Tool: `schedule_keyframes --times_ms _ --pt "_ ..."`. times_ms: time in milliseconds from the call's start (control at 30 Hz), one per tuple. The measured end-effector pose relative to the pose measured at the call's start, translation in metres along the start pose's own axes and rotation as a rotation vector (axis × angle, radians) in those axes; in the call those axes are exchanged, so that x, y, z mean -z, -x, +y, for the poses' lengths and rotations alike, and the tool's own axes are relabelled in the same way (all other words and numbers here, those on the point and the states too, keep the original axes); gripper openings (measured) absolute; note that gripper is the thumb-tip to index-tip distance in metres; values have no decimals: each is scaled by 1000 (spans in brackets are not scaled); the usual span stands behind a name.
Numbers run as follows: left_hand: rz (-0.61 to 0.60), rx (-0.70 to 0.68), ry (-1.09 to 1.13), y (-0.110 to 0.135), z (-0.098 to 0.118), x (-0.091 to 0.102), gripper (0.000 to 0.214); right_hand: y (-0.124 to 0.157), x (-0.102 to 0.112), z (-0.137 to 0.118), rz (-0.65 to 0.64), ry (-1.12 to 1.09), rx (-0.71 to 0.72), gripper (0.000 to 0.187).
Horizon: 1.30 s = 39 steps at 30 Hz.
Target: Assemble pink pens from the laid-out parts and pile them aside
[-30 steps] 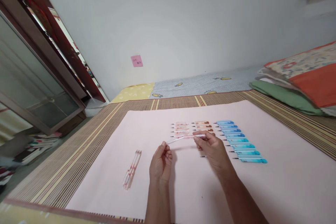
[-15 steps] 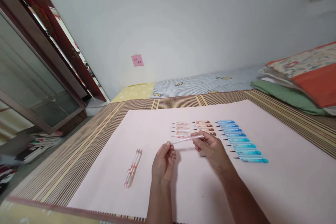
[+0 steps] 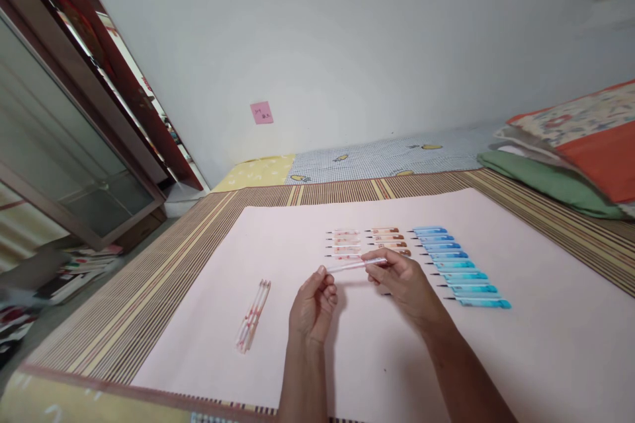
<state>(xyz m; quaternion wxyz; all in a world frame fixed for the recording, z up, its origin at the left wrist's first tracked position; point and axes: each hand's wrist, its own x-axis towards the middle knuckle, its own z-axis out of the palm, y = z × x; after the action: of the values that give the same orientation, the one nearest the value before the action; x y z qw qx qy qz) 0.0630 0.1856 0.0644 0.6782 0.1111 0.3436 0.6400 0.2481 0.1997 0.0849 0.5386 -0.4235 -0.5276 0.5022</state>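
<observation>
My left hand [image 3: 313, 303] is closed, with its thumb and fingertips pinching the left end of a slim, pale pink pen [image 3: 351, 266]. Near the pen's other end, my right hand [image 3: 401, 277] grips it, so it is held almost level above the pink sheet [image 3: 198, 291]. Behind the hands lie short rows of pink-patterned pens [image 3: 346, 241] and brown pens [image 3: 387, 237], tips to the left. My right hand hides part of the brown row. Right of it runs a column of blue pens [image 3: 455, 264]. A small bunch of pink pens [image 3: 253, 317] lies left of my left hand.
The sheet lies on a striped mat [image 3: 149, 277]. At the back right are a green folded cloth [image 3: 546, 182] and an orange patterned cushion [image 3: 595, 145]. A wall with a pink note [image 3: 262, 113] rises behind. A glazed door [image 3: 74, 145] stands at left.
The view has shifted very slightly. Both hands still hold the pen in nearly the same place, and the pens on the sheet have not moved.
</observation>
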Motion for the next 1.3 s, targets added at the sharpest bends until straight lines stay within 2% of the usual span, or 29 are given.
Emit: schedule_keyframes --times_ms 233,333,467,600,767,833,933,1000,1100,1167,1300 --pt "-69 -169 -71 3 1 -4 41 -2 -6 5 69 -120 -37 45" --pt "-107 -198 -87 6 2 -7 43 -3 -8 9 87 -169 -67 40" --pt "-144 -179 -116 9 3 -9 63 -3 -9 12 104 -186 -66 40" --pt "-79 -157 -167 6 -2 -7 46 -3 -10 11 119 -174 -48 42" --pt "-69 -241 -190 0 -6 -4 35 -4 -10 11 103 -147 -67 46" --pt "-94 -242 -164 1 -4 -4 40 -5 -10 11 99 -137 -78 45" --pt "-170 -197 -126 4 -1 -6 60 -4 -10 11 96 -127 -85 45" --pt "-176 -167 -119 6 -1 -6 63 -3 -11 12 94 -125 -81 44" --pt "-68 -143 -172 4 -4 -6 42 -3 -12 12 95 -123 -80 43" --pt "-16 -162 -214 2 -6 -5 38 -4 -13 13 102 -124 -80 44" --pt "-78 -254 -210 0 -7 -3 34 -5 -13 14 131 -134 -87 46"
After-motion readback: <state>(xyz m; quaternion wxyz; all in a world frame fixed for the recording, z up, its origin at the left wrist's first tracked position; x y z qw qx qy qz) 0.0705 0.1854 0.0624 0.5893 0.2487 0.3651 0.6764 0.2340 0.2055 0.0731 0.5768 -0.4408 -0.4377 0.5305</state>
